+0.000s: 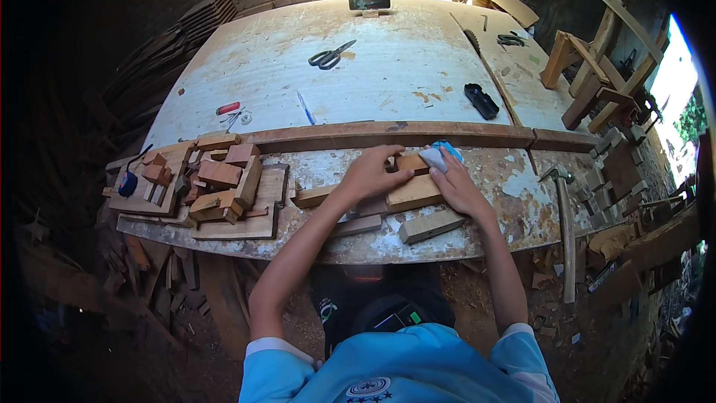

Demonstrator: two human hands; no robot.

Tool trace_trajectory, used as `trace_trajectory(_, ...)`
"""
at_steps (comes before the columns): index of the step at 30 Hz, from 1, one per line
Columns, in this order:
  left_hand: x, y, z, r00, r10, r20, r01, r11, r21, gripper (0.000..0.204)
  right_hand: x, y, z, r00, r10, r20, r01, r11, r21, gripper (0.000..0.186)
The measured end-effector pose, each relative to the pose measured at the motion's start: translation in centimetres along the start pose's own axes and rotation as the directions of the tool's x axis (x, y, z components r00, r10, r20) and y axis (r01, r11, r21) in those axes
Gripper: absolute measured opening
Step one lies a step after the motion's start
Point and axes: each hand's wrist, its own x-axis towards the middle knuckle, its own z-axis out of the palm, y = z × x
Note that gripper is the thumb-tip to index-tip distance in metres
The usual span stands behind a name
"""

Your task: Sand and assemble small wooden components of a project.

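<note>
My left hand [371, 172] is closed on a reddish-brown wooden block [412, 163], its thumb and fingers at the block's left end. At the block's right end, my right hand [460, 185] pinches a folded piece [433, 158], pale grey and bright blue; its material cannot be made out. The fingers press that piece against the block. A lighter wooden block [415, 193] lies just nearer to me, beside the right palm. Closer to the table edge is a squared block [431, 226] with a small hole. Wood strips [356, 225] lie under and beside my left forearm.
A long wooden rail [335, 134] crosses the bench beyond my hands. Piled wood pieces [220, 173] and a blue tape measure [128, 182] are left; a hammer [564, 231] overhangs the edge at right. Farther back lie scissors [328, 57], a pen [306, 108] and a propped phone [369, 1].
</note>
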Motion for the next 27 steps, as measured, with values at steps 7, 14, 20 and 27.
trace_trajectory(7,0.7,-0.9,1.3,0.958,-0.207,0.198,0.246,0.949,-0.198,0.049,0.1,-1.1,-0.3,0.996,-0.069,-0.056,0.061,0.989,-0.137,0.046)
trace_trajectory(14,0.8,-0.8,0.3,0.94,-0.196,0.28,0.277,0.917,-0.287,0.038,-0.1,-2.8,-0.7,0.966,-0.245,-0.087,0.237,0.967,-0.091,0.038)
trace_trajectory(20,0.9,-1.0,-0.8,0.902,-0.17,0.396,0.328,0.867,-0.376,0.031,0.7,-4.6,0.7,0.911,-0.327,-0.25,0.299,0.943,-0.145,0.038)
trace_trajectory(27,0.7,-0.9,-0.6,0.92,-0.169,0.353,0.32,0.844,-0.431,0.025,0.0,-4.3,1.0,0.998,-0.055,-0.036,0.061,0.979,0.192,0.043)
